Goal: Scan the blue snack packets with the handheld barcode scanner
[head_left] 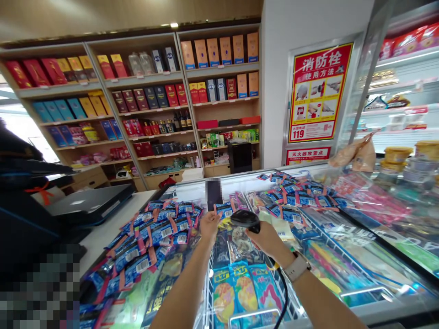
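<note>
My left hand (209, 226) pinches the pink edge of a small blue snack packet (224, 209) above the freezer's glass top. My right hand (269, 240) is wrapped around the handle of a black barcode scanner (244, 219), whose head points left toward that packet. A black cable (286, 292) runs down from the scanner. To the left lies a heap of similar blue-and-pink packets (161, 230). More of these packets (298, 197) are scattered on the right. Just beyond my left hand stands a dark, partly blurred rectangular object (214, 196).
Under the glass are wire baskets (210, 288) with colourful ice cream packs (224, 294). A closed black laptop-like device (92, 203) rests on the left counter. Shelves of boxed goods (161, 96) line the back wall. Plastic tubs (398, 157) stand at right. A dark, blurred shape is at far left.
</note>
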Tool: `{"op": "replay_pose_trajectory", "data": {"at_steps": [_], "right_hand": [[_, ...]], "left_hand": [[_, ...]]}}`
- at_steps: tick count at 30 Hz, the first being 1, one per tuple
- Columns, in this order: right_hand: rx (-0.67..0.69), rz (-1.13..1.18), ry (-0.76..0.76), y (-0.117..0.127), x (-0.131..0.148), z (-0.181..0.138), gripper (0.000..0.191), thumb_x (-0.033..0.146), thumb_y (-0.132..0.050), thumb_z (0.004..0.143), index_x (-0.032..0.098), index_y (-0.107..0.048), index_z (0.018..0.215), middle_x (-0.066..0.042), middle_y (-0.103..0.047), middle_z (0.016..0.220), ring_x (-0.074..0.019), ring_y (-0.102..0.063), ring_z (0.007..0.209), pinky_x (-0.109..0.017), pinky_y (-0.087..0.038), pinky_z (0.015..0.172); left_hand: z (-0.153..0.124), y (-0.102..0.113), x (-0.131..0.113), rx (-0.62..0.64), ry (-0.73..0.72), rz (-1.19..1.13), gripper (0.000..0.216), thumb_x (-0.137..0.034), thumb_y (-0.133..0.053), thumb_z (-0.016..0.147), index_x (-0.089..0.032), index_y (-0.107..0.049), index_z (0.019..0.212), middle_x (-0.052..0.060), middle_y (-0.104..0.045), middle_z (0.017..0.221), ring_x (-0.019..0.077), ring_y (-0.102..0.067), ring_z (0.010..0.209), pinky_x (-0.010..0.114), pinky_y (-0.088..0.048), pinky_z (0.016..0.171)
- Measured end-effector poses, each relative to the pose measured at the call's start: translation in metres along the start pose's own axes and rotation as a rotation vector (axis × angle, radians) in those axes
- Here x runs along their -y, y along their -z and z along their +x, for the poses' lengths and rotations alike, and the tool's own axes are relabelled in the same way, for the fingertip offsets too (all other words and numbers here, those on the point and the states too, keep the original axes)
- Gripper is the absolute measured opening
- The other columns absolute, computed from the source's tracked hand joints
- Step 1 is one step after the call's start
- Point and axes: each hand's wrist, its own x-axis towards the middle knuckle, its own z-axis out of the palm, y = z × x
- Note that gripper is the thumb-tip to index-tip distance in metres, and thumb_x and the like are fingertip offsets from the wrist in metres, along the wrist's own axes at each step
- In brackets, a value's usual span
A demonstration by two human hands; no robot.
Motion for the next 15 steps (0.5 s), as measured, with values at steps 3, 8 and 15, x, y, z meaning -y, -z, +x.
{"op": "replay_pose_trajectory", "data": {"at_steps": [3, 8, 15], "right_hand": [[-0.012, -0.081, 0.029, 0.002, 0.005, -0.004, 0.024, 0.028, -0.059, 0.072, 0.021, -0.052, 0.050, 0.000, -0.049, 0.038, -0.0170, -0.054, 0.044, -0.025, -0.034, 0.046], [0.032, -0.057, 0.001, 0.004, 0.005, -0.004, 0.031, 0.029, -0.056, 0.073, 0.021, -0.048, 0.044, -0.001, -0.049, 0.036, -0.0147, -0.050, 0.037, -0.026, -0.037, 0.046], [0.033, 0.163, -0.013, -0.003, -0.007, 0.003, 0.032, 0.030, -0.059, 0.071, 0.020, -0.050, 0.042, 0.000, -0.048, 0.034, -0.0115, -0.043, 0.030, -0.025, -0.034, 0.040]], "left_hand": [[0.002, 0.000, 0.001, -0.024, 0.039, -0.093, 0.025, -0.029, -0.080, 0.052, -0.015, -0.061, 0.060, 0.000, -0.065, 0.059, 0.0157, -0.063, 0.063, 0.035, -0.053, 0.073], [0.003, 0.000, 0.002, -0.035, 0.056, -0.097, 0.026, -0.027, -0.081, 0.051, -0.014, -0.060, 0.060, -0.001, -0.063, 0.056, 0.0151, -0.062, 0.060, 0.034, -0.054, 0.071], [0.001, -0.001, 0.003, 0.004, -0.007, -0.065, 0.027, -0.031, -0.080, 0.052, -0.015, -0.059, 0.060, 0.000, -0.064, 0.058, 0.0157, -0.062, 0.059, 0.035, -0.054, 0.069]]}}
